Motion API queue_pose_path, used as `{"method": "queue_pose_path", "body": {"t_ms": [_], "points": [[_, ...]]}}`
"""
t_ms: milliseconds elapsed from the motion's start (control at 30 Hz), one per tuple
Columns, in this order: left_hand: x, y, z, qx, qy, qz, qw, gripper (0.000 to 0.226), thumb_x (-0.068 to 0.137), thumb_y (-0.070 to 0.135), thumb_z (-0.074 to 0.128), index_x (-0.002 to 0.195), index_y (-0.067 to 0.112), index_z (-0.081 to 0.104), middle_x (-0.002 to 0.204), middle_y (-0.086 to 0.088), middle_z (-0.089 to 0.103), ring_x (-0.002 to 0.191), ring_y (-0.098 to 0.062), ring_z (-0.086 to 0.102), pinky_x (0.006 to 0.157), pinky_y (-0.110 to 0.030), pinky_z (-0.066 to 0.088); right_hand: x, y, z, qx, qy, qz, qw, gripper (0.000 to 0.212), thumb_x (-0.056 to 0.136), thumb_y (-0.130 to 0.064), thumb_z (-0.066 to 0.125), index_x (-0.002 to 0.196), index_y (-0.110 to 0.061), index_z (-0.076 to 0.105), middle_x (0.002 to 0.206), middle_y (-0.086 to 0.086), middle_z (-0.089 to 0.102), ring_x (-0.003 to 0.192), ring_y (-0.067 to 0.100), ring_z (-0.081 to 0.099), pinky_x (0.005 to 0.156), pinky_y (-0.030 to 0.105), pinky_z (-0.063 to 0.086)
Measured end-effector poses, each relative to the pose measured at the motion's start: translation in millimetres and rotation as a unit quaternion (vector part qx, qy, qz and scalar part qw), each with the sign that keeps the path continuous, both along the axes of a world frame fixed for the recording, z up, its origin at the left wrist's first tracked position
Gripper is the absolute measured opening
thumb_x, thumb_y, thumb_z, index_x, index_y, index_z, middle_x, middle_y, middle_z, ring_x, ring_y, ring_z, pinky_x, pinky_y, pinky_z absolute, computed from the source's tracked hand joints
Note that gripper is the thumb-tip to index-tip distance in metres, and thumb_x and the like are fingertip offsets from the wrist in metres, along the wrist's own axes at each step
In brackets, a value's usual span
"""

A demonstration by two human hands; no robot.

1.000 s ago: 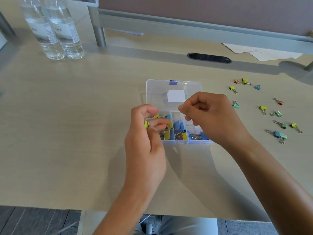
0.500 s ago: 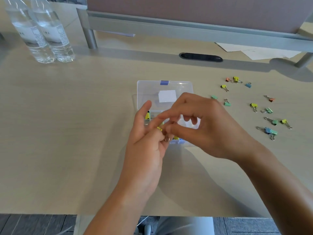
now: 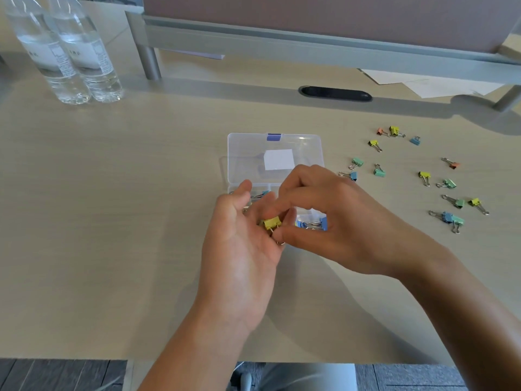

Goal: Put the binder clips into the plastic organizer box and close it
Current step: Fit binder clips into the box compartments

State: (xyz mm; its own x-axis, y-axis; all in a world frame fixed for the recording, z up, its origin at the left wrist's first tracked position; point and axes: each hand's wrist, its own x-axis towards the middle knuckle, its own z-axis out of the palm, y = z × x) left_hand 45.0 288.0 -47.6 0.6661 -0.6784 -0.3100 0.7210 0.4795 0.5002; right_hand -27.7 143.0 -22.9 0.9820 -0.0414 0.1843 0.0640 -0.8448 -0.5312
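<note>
The clear plastic organizer box [image 3: 245,153] lies open mid-table, its lid with a blue latch folded back; blue clips [image 3: 313,222] show in a compartment. My left hand [image 3: 242,244] is palm up over the box's front, fingers loosely curved, with a yellow binder clip [image 3: 272,222] lying on them. My right hand [image 3: 329,218] pinches that yellow clip between thumb and fingertips. Both hands hide most of the compartments. Several loose binder clips [image 3: 423,177] in yellow, green, blue and orange lie scattered on the table to the right.
Two water bottles [image 3: 67,52] stand at the back left. A grey partition rail [image 3: 310,43] runs along the back, with a black cable slot [image 3: 335,94] and white papers [image 3: 428,83] near it. The table's front edge is near my body.
My left hand turned palm up and the right hand came across to it. The yellow clip, before held in the left fingers over the box, now sits between both hands.
</note>
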Motion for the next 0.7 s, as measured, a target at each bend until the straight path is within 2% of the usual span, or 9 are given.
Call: {"method": "queue_pose_path", "body": {"t_ms": [67, 167, 233, 300, 367, 467, 533, 633, 700], "points": [[0.6, 0.9, -1.4, 0.002, 0.003, 0.011, 1.000, 0.032, 0.091, 0.032, 0.058, 0.118, 0.015, 0.053, 0.112, -0.015, 0.050, 0.094, -0.030, 0.058, 0.094, -0.039, 0.048, 0.5, -0.3, -0.6, 0.006, -0.009, 0.003, 1.000, 0.014, 0.089, -0.026, 0.079, 0.102, -0.031, 0.076, 0.101, -0.011, 0.060, 0.100, 0.014, 0.057, 0.081, 0.029, 0.048], [0.3, 1.7, 1.4, 0.012, -0.035, 0.032, 0.999, 0.046, 0.086, 0.039, 0.063, 0.123, 0.012, 0.057, 0.118, -0.013, 0.056, 0.103, -0.024, 0.061, 0.080, -0.033, 0.052, -0.8, 0.8, -2.1, 0.042, -0.022, 0.005, 0.999, 0.011, 0.089, -0.020, 0.081, 0.097, -0.026, 0.075, 0.096, -0.010, 0.065, 0.093, 0.018, 0.057, 0.077, 0.022, 0.044], [1.3, 1.4, 2.6, 0.024, -0.073, 0.066, 0.995, 0.055, 0.086, 0.040, 0.061, 0.134, 0.013, 0.056, 0.130, -0.010, 0.062, 0.117, -0.018, 0.065, 0.093, -0.033, 0.055, -1.9, 1.7, -4.4, 0.100, -0.028, -0.005, 0.995, 0.010, 0.089, -0.018, 0.081, 0.095, -0.023, 0.074, 0.088, -0.011, 0.067, 0.080, 0.018, 0.055, 0.070, 0.023, 0.044], [3.7, 2.1, 1.7, 0.065, -0.157, 0.113, 0.979, 0.050, 0.087, 0.036, 0.055, 0.134, 0.018, 0.058, 0.135, -0.005, 0.063, 0.124, -0.013, 0.061, 0.106, -0.034, 0.047, 0.3, -1.0, -7.4, 0.159, -0.051, -0.033, 0.985, 0.010, 0.090, -0.016, 0.079, 0.098, -0.020, 0.075, 0.083, -0.012, 0.066, 0.069, 0.014, 0.052, 0.065, 0.027, 0.046], [8.6, 4.4, -6.3, 0.180, -0.322, 0.146, 0.918, 0.040, 0.091, 0.032, 0.051, 0.129, 0.022, 0.061, 0.129, 0.005, 0.065, 0.121, -0.004, 0.060, 0.103, -0.023, 0.044, 7.0, -7.6, -10.6, 0.194, -0.077, -0.089, 0.974, 0.013, 0.092, -0.016, 0.076, 0.104, -0.022, 0.076, 0.083, -0.010, 0.069, 0.067, 0.019, 0.053, 0.065, 0.029, 0.048], [18.4, 6.8, -25.1, 0.350, -0.515, 0.144, 0.769, 0.036, 0.094, 0.035, 0.050, 0.126, 0.023, 0.060, 0.128, 0.012, 0.060, 0.124, -0.003, 0.052, 0.098, -0.012, 0.037, 20.7, -19.7, -15.1, 0.210, -0.078, -0.171, 0.959, 0.014, 0.089, -0.017, 0.078, 0.102, -0.024, 0.079, 0.082, -0.011, 0.074, 0.069, 0.018, 0.065, 0.066, 0.027, 0.055], [25.8, 6.2, -37.8, 0.419, -0.580, 0.101, 0.691, 0.040, 0.094, 0.040, 0.049, 0.129, 0.021, 0.057, 0.133, 0.008, 0.053, 0.129, -0.009, 0.044, 0.106, -0.019, 0.034, 29.6, -26.5, -18.8, 0.229, -0.060, -0.210, 0.949, 0.014, 0.084, -0.015, 0.083, 0.097, -0.020, 0.080, 0.084, -0.005, 0.078, 0.076, 0.020, 0.073, 0.075, 0.030, 0.062], [32.6, 3.4, -50.4, 0.486, -0.609, 0.039, 0.626, 0.055, 0.092, 0.051, 0.040, 0.136, 0.021, 0.051, 0.143, -0.002, 0.046, 0.137, -0.022, 0.037, 0.111, -0.044, 0.036, 41.8, -31.4, -23.2, 0.233, -0.041, -0.234, 0.943, 0.014, 0.081, -0.013, 0.086, 0.092, -0.016, 0.079, 0.083, -0.002, 0.079, 0.078, 0.013, 0.076, 0.080, 0.026, 0.062], [32.9, 2.0, -53.0, 0.513, -0.629, 0.011, 0.583, 0.061, 0.090, 0.055, 0.036, 0.139, 0.020, 0.047, 0.144, -0.009, 0.045, 0.136, -0.029, 0.037, 0.109, -0.050, 0.037, 49.2, -31.5, -26.9, 0.200, -0.031, -0.237, 0.950, 0.011, 0.081, -0.016, 0.086, 0.090, -0.018, 0.080, 0.083, -0.006, 0.078, 0.076, 0.008, 0.074, 0.075, 0.016, 0.059]]}}
